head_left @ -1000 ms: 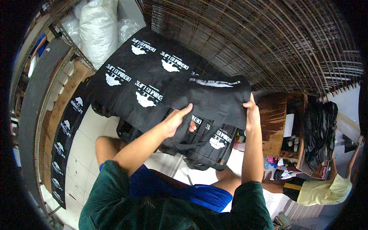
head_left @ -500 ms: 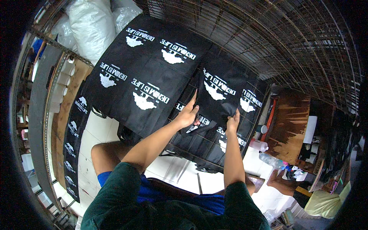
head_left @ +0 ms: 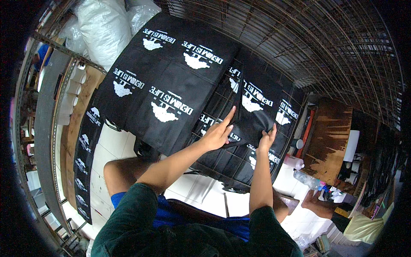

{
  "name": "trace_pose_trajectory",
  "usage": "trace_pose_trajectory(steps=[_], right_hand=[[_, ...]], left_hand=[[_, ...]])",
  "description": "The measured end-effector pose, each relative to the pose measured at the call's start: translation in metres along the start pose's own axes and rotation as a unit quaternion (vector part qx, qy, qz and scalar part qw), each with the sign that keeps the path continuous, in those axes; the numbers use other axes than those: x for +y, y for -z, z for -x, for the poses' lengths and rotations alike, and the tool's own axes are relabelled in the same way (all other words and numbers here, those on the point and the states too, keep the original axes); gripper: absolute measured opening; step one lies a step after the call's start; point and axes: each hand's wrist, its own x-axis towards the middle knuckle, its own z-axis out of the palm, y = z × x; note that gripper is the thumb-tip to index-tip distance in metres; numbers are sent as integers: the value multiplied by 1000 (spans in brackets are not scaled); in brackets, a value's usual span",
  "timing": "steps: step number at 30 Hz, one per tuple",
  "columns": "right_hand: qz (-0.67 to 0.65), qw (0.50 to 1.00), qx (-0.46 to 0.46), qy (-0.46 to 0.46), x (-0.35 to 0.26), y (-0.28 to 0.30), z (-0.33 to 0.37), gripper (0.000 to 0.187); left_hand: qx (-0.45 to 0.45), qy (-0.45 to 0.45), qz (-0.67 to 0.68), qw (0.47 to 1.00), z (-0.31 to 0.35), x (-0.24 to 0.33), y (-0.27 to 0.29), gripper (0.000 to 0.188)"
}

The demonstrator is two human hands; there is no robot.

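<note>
A black fabric piece with a white print (head_left: 262, 88), perhaps a cloth bag, lies slightly askew over the right part of a wire rack. Its lower right corner is between the thumb and fingers of my right hand (head_left: 267, 139). My left hand (head_left: 219, 133) is at the piece's lower left edge, index finger stretched out and the thumb apart from it. Larger black printed pieces (head_left: 180, 83) cover the left side of the rack. Through the bare wire grid (head_left: 218, 100) between them, more printed black cloth shows underneath.
A tall wire mesh panel (head_left: 312, 43) rises behind the rack. White plastic sacks (head_left: 102, 32) stand at the far left, above a shelf frame (head_left: 53, 128). To the right are a worn wooden board (head_left: 327, 139), plastic bottles (head_left: 306, 179) and another person's leg (head_left: 319, 205).
The black piece has shifted to the right, widening the gap of bare grid beside it. Both hands have moved right along with it, and my left index finger is more stretched out.
</note>
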Motion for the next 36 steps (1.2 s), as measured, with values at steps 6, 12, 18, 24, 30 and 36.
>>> trace_pose_trajectory(steps=[6,12,18,24,30,36], right_hand=[[-14,999,-42,26,-3,-25,-26,66],[26,997,-41,-57,2,-45,-48,66],[75,995,-17,-56,10,-42,-52,65],[91,995,-23,-46,12,-43,-53,64],[101,991,-34,-76,10,-39,-59,66],[113,993,-26,-16,20,-35,-63,65]], left_hand=[[54,33,109,992,-22,-15,10,66],[126,211,298,922,-51,-54,24,40],[104,290,119,944,-27,-86,25,97],[76,286,191,936,-4,-82,27,106],[106,289,110,945,1,-72,21,100],[132,246,117,953,7,-92,10,93]])
